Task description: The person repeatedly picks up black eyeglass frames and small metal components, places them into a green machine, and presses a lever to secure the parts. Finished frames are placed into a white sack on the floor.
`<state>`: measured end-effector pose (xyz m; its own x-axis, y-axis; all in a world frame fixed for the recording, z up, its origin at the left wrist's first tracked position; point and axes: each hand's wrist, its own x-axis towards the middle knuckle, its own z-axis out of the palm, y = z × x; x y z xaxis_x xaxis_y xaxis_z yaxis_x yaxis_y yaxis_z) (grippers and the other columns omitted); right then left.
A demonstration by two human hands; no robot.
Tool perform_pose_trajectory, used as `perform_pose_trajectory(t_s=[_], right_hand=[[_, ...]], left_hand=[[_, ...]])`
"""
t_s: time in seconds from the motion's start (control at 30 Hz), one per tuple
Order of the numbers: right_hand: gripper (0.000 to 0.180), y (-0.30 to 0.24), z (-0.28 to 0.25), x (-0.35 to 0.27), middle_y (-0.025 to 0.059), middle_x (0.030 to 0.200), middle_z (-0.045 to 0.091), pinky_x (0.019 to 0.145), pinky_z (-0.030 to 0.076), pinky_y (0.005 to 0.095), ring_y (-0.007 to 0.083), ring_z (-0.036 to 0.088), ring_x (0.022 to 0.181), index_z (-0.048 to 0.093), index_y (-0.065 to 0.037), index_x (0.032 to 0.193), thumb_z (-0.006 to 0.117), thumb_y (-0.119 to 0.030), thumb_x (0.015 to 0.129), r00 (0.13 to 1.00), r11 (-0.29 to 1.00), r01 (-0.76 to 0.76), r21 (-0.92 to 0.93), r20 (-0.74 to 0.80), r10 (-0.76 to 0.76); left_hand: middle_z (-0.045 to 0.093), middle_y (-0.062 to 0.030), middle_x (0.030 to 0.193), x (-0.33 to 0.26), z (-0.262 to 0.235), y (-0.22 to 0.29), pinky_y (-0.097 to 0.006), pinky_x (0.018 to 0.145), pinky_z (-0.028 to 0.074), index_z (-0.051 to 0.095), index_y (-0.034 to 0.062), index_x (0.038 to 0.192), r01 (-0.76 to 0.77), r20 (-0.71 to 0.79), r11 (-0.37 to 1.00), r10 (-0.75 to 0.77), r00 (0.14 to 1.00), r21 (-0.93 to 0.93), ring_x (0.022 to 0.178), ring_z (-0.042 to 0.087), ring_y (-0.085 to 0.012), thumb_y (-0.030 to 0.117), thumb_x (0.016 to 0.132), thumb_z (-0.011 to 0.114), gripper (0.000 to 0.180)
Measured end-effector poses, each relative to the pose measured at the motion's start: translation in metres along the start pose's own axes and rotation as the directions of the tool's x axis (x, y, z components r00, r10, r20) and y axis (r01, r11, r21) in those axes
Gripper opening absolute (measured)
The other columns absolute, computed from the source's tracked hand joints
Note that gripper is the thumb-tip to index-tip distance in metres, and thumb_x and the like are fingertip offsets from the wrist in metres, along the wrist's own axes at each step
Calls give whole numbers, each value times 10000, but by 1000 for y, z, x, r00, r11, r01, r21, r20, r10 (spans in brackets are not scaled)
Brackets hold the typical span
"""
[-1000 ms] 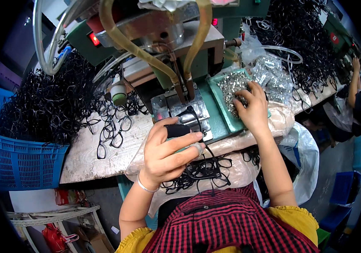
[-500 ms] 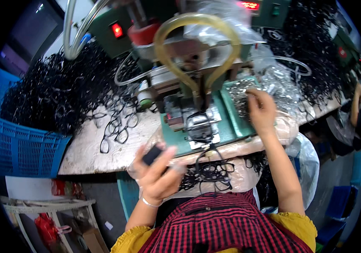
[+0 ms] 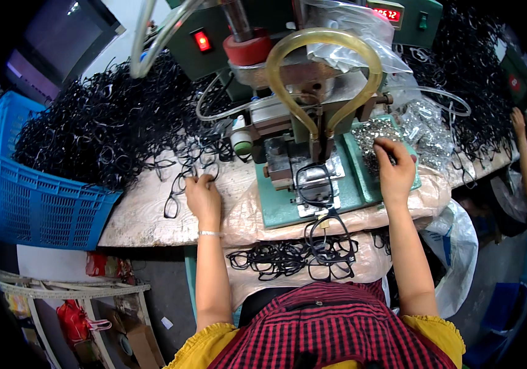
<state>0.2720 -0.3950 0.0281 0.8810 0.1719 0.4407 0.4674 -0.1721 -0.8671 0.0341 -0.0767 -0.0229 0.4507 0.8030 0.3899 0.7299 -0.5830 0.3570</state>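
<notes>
At the left of the work table, my left hand [image 3: 204, 198] is closed with its fingertips on a black eyeglass frame [image 3: 172, 207]; part of the frame is under the hand. My right hand [image 3: 397, 173] is bent over a green tray [image 3: 362, 184] of small shiny metal pieces [image 3: 371, 132], thumb and fingers drawn together. Whatever they pinch is too small to make out. Between the hands stands a green press [image 3: 288, 209] with a yellowish looped tube [image 3: 322, 35]. One black eyeglass frame [image 3: 316, 200] sits under its head, overlapping another [image 3: 331, 237] hanging toward me.
A large heap of black eyeglass frames [image 3: 103, 126] rises at the left behind a blue plastic basket [image 3: 42, 206]. More frames [image 3: 269, 258] lie in front of me on plastic sheeting. Clear bags [image 3: 420, 129] crowd the tray's right side. Another person's arm [image 3: 523, 154] shows at far right.
My left hand has moved up and away from me to the loose frames; the blurred dark thing at its fingers no longer shows. My right hand stays over the metal pieces. The view has shifted slightly.
</notes>
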Motion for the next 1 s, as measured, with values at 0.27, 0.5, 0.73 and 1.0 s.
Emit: perform_pose_trajectory(t_s=[0.27, 0.5, 0.73, 1.0], right_hand=[[148, 10, -98, -45, 95, 928, 682, 834, 475, 301, 198, 630, 894, 707, 10, 941, 655, 16, 803, 997, 986, -44, -158, -65, 35], [194, -77, -14, 2, 85, 926, 686, 831, 487, 308, 191, 644, 887, 674, -6, 948, 666, 24, 756, 905, 934, 350, 75, 230, -358], [419, -78, 32, -16, 70, 936, 653, 832, 469, 236, 107, 622, 876, 524, 40, 1179, 666, 16, 786, 965, 862, -116, 493, 261, -19], [515, -110, 31, -18, 62, 920, 662, 880, 441, 253, 99, 598, 882, 470, 62, 1251, 676, 13, 782, 934, 774, -264, 576, 352, 56]], left_hand=[[630, -57, 865, -25, -46, 23, -270, 702, 482, 613, -21, 927, -6, 42, 761, 44, 998, -648, 776, 594, -136, 28, 882, 624, 67], [656, -68, 926, -14, -56, 82, -241, 672, 529, 594, -25, 1064, 22, 44, 315, 64, 997, -949, 773, 644, -122, 69, 942, 606, 154], [639, -118, 969, -52, -53, 87, -290, 702, 566, 565, -41, 1076, 11, -16, 250, -104, 994, -968, 818, 663, -181, 61, 965, 553, 151], [534, -110, 921, -74, -170, 160, -303, 579, 586, 488, 127, 1095, -640, -502, 158, 491, 712, -752, 725, 587, -204, 233, 977, 534, 165]])
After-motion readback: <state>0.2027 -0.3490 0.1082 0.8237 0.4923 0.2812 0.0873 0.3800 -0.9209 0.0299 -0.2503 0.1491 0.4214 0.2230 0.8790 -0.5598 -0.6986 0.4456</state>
